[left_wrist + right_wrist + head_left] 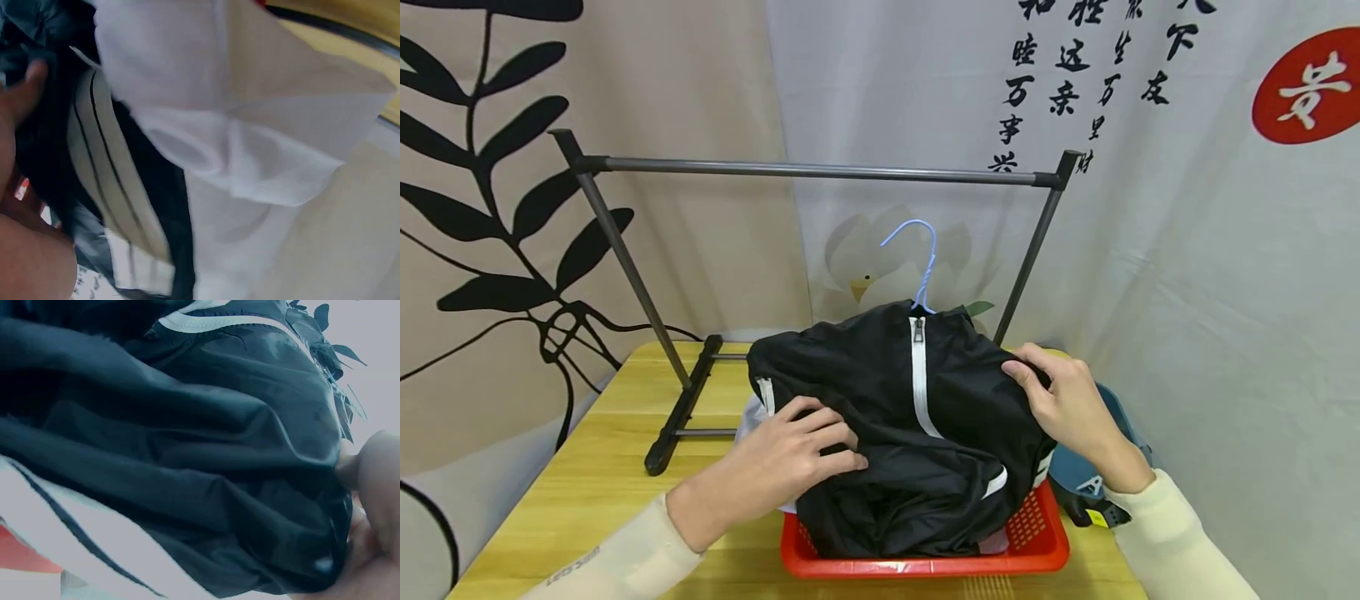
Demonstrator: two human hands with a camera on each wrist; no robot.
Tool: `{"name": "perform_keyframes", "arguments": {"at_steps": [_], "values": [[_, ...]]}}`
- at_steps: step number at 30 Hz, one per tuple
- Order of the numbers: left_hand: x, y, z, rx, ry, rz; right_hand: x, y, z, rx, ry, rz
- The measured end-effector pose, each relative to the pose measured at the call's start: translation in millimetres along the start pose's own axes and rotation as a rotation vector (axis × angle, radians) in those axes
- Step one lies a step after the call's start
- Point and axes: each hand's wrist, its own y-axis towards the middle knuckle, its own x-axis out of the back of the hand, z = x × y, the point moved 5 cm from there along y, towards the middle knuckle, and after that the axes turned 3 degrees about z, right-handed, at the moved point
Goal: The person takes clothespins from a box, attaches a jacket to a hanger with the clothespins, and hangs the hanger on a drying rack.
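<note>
A black jacket (872, 375) with a white zip and white stripes lies over a red basket (850, 568) in the head view. A light blue wire hanger (931, 267) is inside it, its hook rising from the collar. My left hand (797, 454) rests on the jacket's front with relaxed, slightly bent fingers. At the jacket's right shoulder, my right hand (1067, 400) pinches the cloth between thumb and fingers. Striped sleeve cloth (112, 169) and a white garment (181, 81) fill much of the left wrist view. Black folds (187, 456) fill the right wrist view.
Behind the jacket stands a dark grey rack with a horizontal bar (820, 170) and a black foot (685, 408) on the wooden table (587, 508). A blue container (1075, 471) sits beside the basket, partly behind my right wrist. A printed curtain (1187, 275) hangs at the back.
</note>
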Motion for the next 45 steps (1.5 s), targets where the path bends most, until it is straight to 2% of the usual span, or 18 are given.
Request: {"name": "perform_keyframes", "arguments": {"at_steps": [6, 11, 14, 17, 19, 21, 23, 26, 28, 30, 34, 36, 38, 40, 43, 45], "values": [[-5.9, -9.4, 6.6, 0.028, -0.064, 0.052, 5, 0.6, -11, -0.033, 0.0, -0.026], [-7.5, -16.3, 9.6, 0.011, -0.065, 0.09, 8, -0.6, -19, -0.05, -0.01, -0.044], [-6.4, -18.6, 10.3, 0.014, -0.054, 0.122, 8, -1.8, -21, -0.057, -0.016, -0.043], [-0.9, -18.2, 11.5, 0.043, -0.103, 0.119, 7, -3.1, -22, -0.062, -0.022, -0.037], [5.8, -16.8, 13.9, 0.076, -0.149, 0.066, 6, -4.0, -23, -0.069, -0.021, -0.032], [14.2, -14.3, 19.2, 0.121, -0.166, -0.044, 6, -4.4, -25, -0.076, -0.02, -0.028], [23.2, -12.7, 28.0, 0.202, -0.135, -0.175, 6, -4.3, -25, -0.079, -0.015, -0.023], [33.3, -12.4, 45.1, 0.384, -0.062, -0.335, 5, -3.8, -26, -0.08, -0.007, -0.016], [35.8, -12.8, 56.0, 0.512, -0.062, -0.375, 5, -3.6, -27, -0.079, -0.001, -0.012], [34.0, -13.5, 64.8, 0.615, -0.111, -0.38, 5, -3.7, -27, -0.079, 0.003, -0.01], [26.0, -16.1, 73.5, 0.743, -0.217, -0.353, 5, -4.1, -28, -0.081, 0.008, -0.013], [23.9, -18.2, 75.3, 0.772, -0.236, -0.351, 6, -4.1, -28, -0.077, 0.009, -0.017], [23.9, -20.5, 76.5, 0.775, -0.224, -0.369, 6, -4.0, -28, -0.069, 0.007, -0.02], [26.8, -21.6, 77.5, 0.74, -0.199, -0.4, 6, -3.6, -28, -0.056, 0.004, -0.025], [33.2, -22.1, 79.6, 0.654, -0.148, -0.454, 7, -3.3, -28, -0.031, -0.001, -0.032], [36.4, -22.9, 81.9, 0.608, -0.128, -0.468, 7, -3.4, -28, -0.009, -0.001, -0.026]]}}
